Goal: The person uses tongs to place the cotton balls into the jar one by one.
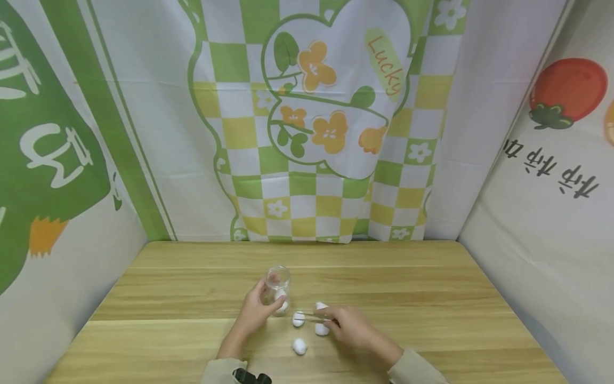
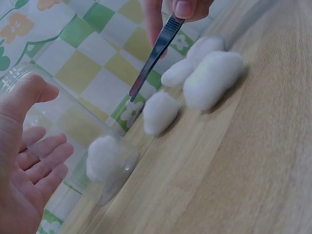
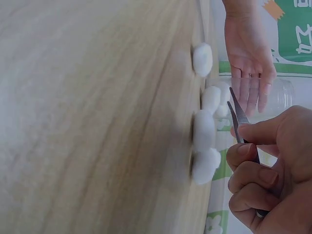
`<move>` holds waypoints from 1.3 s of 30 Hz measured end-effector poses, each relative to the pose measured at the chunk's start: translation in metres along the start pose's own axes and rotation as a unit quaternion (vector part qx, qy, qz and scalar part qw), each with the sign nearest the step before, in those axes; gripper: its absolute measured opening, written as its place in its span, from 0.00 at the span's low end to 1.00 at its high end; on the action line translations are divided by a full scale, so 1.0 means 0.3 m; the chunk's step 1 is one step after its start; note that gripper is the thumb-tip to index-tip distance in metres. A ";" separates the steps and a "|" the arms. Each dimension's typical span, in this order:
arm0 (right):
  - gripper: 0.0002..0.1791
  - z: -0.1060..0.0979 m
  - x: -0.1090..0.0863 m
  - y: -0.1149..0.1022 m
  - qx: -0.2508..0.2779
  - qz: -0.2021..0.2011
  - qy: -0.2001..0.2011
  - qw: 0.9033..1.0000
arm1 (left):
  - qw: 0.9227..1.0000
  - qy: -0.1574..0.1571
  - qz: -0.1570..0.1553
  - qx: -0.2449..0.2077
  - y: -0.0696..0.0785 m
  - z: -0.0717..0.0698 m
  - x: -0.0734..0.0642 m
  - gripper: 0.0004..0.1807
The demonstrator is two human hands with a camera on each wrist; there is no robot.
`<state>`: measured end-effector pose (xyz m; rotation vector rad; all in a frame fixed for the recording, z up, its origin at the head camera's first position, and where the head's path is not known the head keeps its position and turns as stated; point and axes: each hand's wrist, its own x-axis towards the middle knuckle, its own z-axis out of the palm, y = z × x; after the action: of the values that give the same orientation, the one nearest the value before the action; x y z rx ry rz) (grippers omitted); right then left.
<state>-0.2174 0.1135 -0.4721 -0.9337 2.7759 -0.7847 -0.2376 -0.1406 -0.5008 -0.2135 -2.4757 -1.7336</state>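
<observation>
Right hand [image 1: 352,326] curled in tight, thumb and forefinger pinching the metal tweezers [image 2: 155,53], and my left hand [image 1: 255,310] is cupped about the glass jar [image 1: 282,285], thumb on one side, fingers lying along the other! The tweezers point at the jar from my right, their tips slightly apart, right at a cotton ball [image 1: 298,319] just beside the glass; whether they touch it, I can't tell. Upright stands the jar, more white cotton [image 2: 103,158] down at its bottom. Another loose ball [image 1: 299,346] sits nearer to me, and two more, one of them [image 1: 322,329] tucked below my right fingers, lie close by on the wooden table [image 1: 408,282]. Pale sleeves [image 1: 417,368] cover my forearms, a black device [image 1: 249,376] at the left cuff. Beyond the far edge hangs a green-and-yellow checked cloth [image 1: 331,209], "Lucky" written up top; red fruit [image 1: 569,90] brightens the right-hand wall!
</observation>
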 end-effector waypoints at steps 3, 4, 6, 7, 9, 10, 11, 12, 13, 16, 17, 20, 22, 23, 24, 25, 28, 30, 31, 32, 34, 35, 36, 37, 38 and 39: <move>0.17 0.007 0.001 0.001 -0.001 0.001 -0.004 1.000 | 1.000 -0.002 -0.004 -0.001 0.001 -0.002 0.001 0.37; 0.17 0.009 0.001 0.001 -0.003 0.001 -0.005 1.000 | 1.000 -0.003 -0.005 -0.001 0.001 -0.002 0.001 0.38; 0.17 0.012 0.002 0.001 -0.006 0.000 -0.006 1.000 | 1.000 -0.004 -0.004 -0.002 0.001 -0.003 0.001 0.38; 0.17 0.014 0.002 0.001 -0.005 0.002 -0.007 1.000 | 1.000 -0.005 -0.003 -0.002 0.002 -0.003 0.000 0.38; 0.17 0.017 0.002 0.000 -0.011 0.004 -0.007 1.000 | 1.000 -0.005 -0.004 -0.003 0.003 -0.004 0.000 0.38; 0.17 0.019 0.002 0.000 -0.016 0.004 -0.007 1.000 | 1.000 -0.005 -0.004 -0.003 0.002 -0.004 0.000 0.38; 0.17 0.020 0.001 -0.001 -0.019 0.004 -0.006 1.000 | 1.000 -0.004 -0.005 -0.004 0.003 -0.004 0.000 0.38; 0.17 0.021 0.001 -0.002 -0.022 0.004 -0.006 1.000 | 1.000 -0.004 -0.006 -0.003 0.002 -0.004 0.000 0.38; 0.16 0.022 0.001 -0.002 -0.024 0.003 -0.006 1.000 | 1.000 -0.003 -0.007 -0.003 0.000 -0.003 0.001 0.38; 0.16 0.026 0.001 -0.004 -0.039 -0.006 -0.003 0.999 | 1.000 -0.003 -0.005 -0.002 -0.002 -0.002 0.003 0.38; 0.15 0.027 0.002 -0.004 -0.042 -0.008 -0.003 0.999 | 1.000 -0.003 -0.003 -0.001 -0.003 -0.002 0.003 0.38; 0.15 0.031 0.003 -0.003 -0.052 -0.010 -0.003 0.999 | 1.000 -0.004 -0.001 -0.002 -0.003 -0.002 0.001 0.38; 0.15 0.034 0.004 -0.003 -0.050 -0.006 -0.007 0.999 | 1.000 -0.004 -0.001 -0.003 -0.003 -0.003 -0.001 0.38; 0.15 0.035 0.005 -0.003 -0.049 -0.003 -0.009 0.999 | 1.000 -0.004 0.001 -0.001 -0.003 -0.004 -0.001 0.37; 0.15 0.036 0.006 -0.005 -0.049 0.000 -0.010 0.999 | 1.000 -0.004 0.000 -0.002 -0.003 -0.004 -0.002 0.37; 0.15 0.037 0.007 -0.005 -0.045 0.003 -0.011 0.999 | 1.000 -0.003 0.001 0.000 -0.002 -0.004 -0.002 0.37; 0.14 0.043 0.011 -0.008 -0.043 0.015 -0.011 0.999 | 1.000 -0.002 0.004 0.000 0.000 -0.004 -0.001 0.37; 0.13 0.049 0.014 -0.010 -0.045 0.023 -0.007 0.999 | 1.000 -0.003 0.003 -0.003 0.001 -0.004 -0.001 0.37; 0.13 0.052 0.015 -0.010 -0.046 0.026 -0.006 0.999 | 1.000 -0.003 0.005 -0.003 0.001 -0.005 -0.001 0.37; 0.13 0.053 0.016 -0.011 -0.052 0.027 -0.004 0.998 | 1.000 -0.003 0.004 -0.004 0.001 -0.005 -0.001 0.37; 0.13 0.057 0.016 -0.011 -0.060 0.027 0.001 0.998 | 1.000 -0.003 0.002 -0.006 0.000 -0.005 -0.002 0.38; 0.13 0.057 0.015 -0.012 -0.064 0.025 0.004 0.998 | 1.000 -0.003 0.001 -0.005 -0.001 -0.005 -0.001 0.38; 0.13 0.056 0.014 -0.013 -0.069 0.023 0.007 0.997 | 1.000 -0.003 0.000 -0.006 -0.002 -0.005 -0.002 0.38; 0.13 0.055 0.012 -0.015 -0.074 0.020 0.011 0.997 | 1.000 -0.003 0.000 -0.006 -0.003 -0.004 -0.001 0.38; 0.13 0.055 0.011 -0.015 -0.078 0.017 0.015 0.997 | 1.000 -0.003 -0.001 -0.007 -0.004 -0.003 0.000 0.38; 0.13 0.054 0.009 -0.016 -0.081 0.015 0.018 0.996 | 1.000 -0.004 -0.001 -0.007 -0.005 -0.002 0.000 0.38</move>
<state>-0.2128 0.1015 -0.4836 -0.9098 2.9136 -0.5843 -0.2379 -0.1418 -0.5021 -0.2192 -2.4712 -1.7541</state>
